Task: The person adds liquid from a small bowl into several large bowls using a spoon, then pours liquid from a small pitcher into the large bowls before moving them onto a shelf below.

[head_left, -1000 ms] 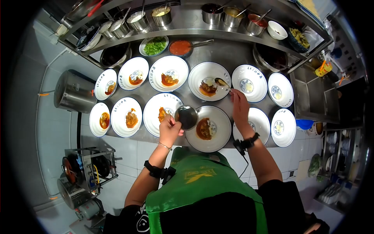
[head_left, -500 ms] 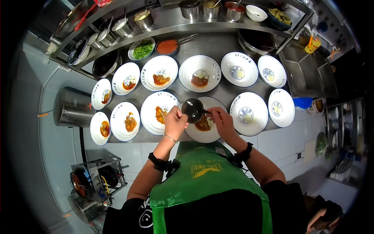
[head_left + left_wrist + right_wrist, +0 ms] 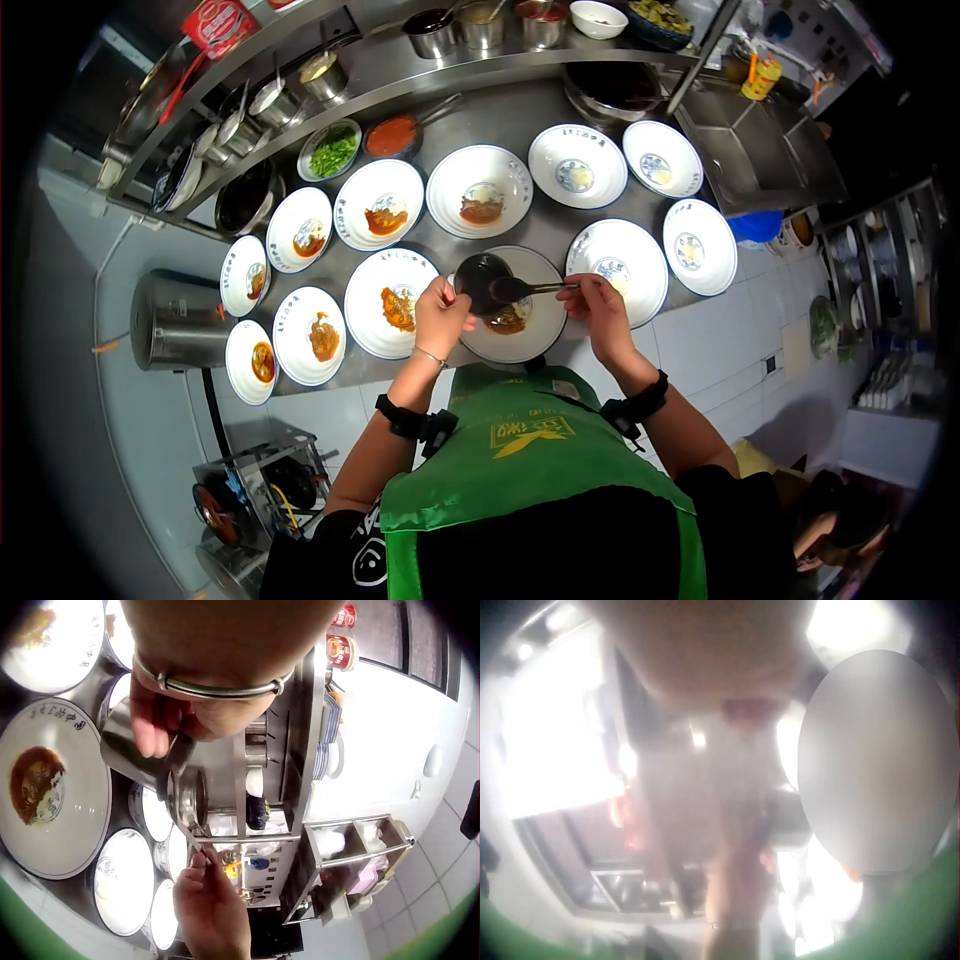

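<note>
My left hand (image 3: 443,318) grips a small metal pot (image 3: 476,272) of dark liquid by its side, above the near middle bowl (image 3: 542,318). Between the fingers and thumb of my right hand (image 3: 600,312) is the handle of a metal spoon (image 3: 510,290), its head over the pot's mouth. In the left wrist view the metal pot (image 3: 131,750) is upright beside that wide white bowl (image 3: 82,817), which holds reddish-brown sauce and a pale minced heap. The right wrist view is badly blurred.
Two rows of white bowls line the steel counter; left ones hold reddish sauce, while right ones (image 3: 578,175) show only pale bits. Behind stand chopped greens (image 3: 335,152) and red sauce (image 3: 392,135), below a shelf (image 3: 420,75) of metal pots. A sink (image 3: 765,150) lies right.
The spoon has come from the far middle bowl back to the pot, first dipping in, now showing over its mouth. My right hand has drawn slightly rightward. The head view has shifted.
</note>
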